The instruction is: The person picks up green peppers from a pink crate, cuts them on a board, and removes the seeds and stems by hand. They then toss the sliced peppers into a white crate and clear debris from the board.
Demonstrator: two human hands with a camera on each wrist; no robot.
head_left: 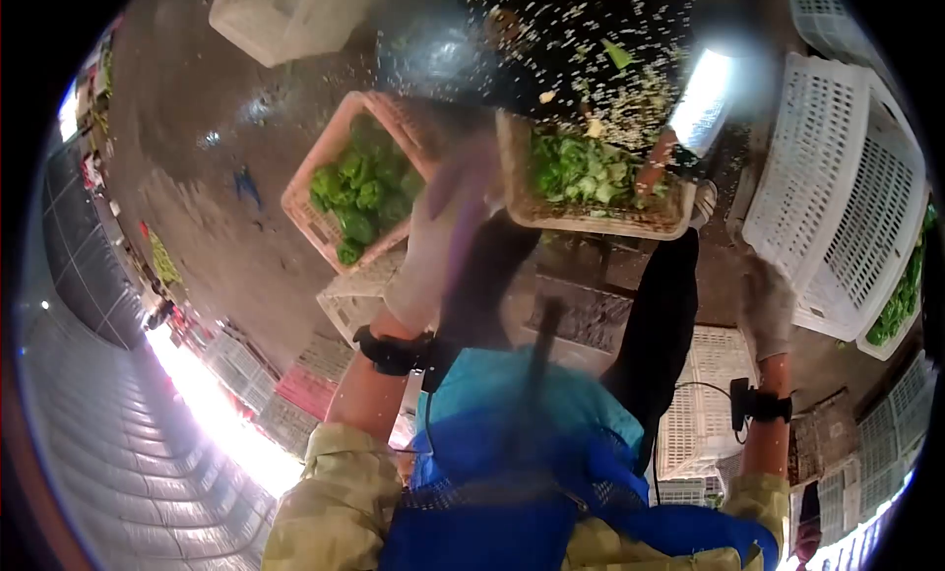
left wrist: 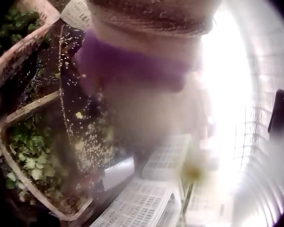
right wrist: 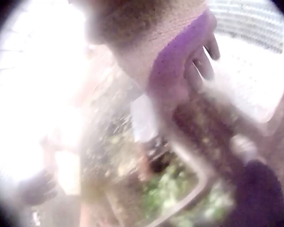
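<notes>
My left hand [head_left: 448,226], in a whitish and purple glove, reaches beside a pink crate [head_left: 305,202] holding green peppers [head_left: 359,192]. Its fingers look extended but blurred. The right hand [head_left: 766,305], gloved alike, hangs near a large white perforated crate [head_left: 802,177]; in the right wrist view its fingers [right wrist: 204,68] hang loose and hold nothing. Between the hands is a tan crate [head_left: 600,220] of green vegetable pieces [head_left: 586,172]. A cleaver-like tool with a bright blade [head_left: 704,98] and reddish-brown handle [head_left: 653,165] lies across its far right side.
A dark surface [head_left: 551,49] strewn with pale seed-like specks lies beyond the tan crate. A whitish container [head_left: 285,20] stands at the far left. More white crates [head_left: 711,394] stand by my legs, and leafy greens [head_left: 901,295] show at the right edge.
</notes>
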